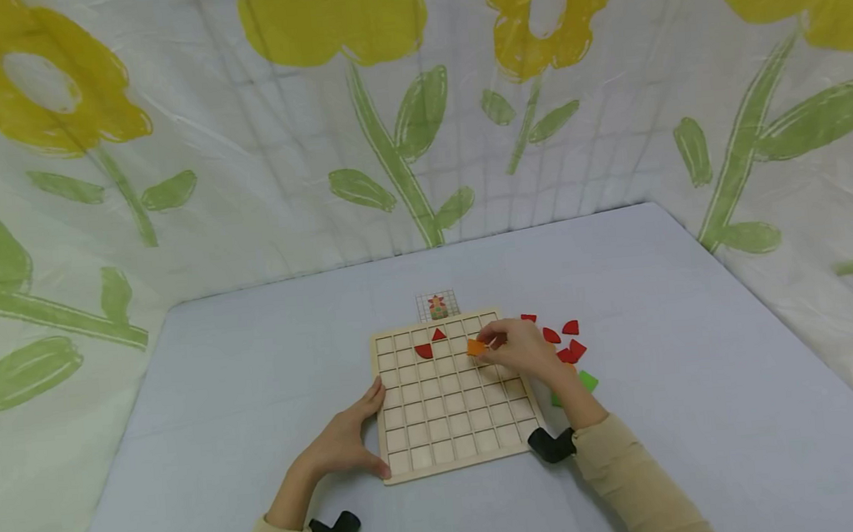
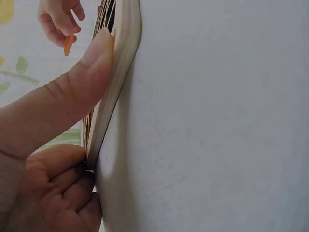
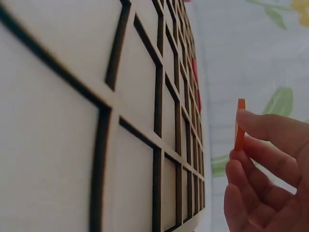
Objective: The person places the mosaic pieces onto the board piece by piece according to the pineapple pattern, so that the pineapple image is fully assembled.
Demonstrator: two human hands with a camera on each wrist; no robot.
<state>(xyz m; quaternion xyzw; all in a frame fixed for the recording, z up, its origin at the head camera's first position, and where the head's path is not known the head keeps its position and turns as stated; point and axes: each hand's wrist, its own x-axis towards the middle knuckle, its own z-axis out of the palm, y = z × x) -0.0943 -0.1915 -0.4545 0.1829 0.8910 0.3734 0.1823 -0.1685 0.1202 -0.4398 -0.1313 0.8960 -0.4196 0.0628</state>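
Note:
A square wooden grid board (image 1: 452,402) lies on the table. My left hand (image 1: 342,440) rests along its left edge, with the thumb at the near corner and the fingers farther up that side. Over the far right part of the board, my right hand (image 1: 516,349) pinches a flat orange piece (image 1: 475,347) between thumb and fingers. In the right wrist view the orange piece (image 3: 240,124) stands edge-on in the fingertips. A red triangle (image 1: 438,333) and a red quarter-circle piece (image 1: 423,351) sit in cells near the board's far edge.
Several loose red pieces (image 1: 570,327) and a green piece (image 1: 588,382) lie right of the board, partly hidden by the right arm. Behind the board is a small gridded picture card (image 1: 437,305). A flower-printed curtain (image 1: 277,186) hangs beyond the pale table (image 1: 253,355).

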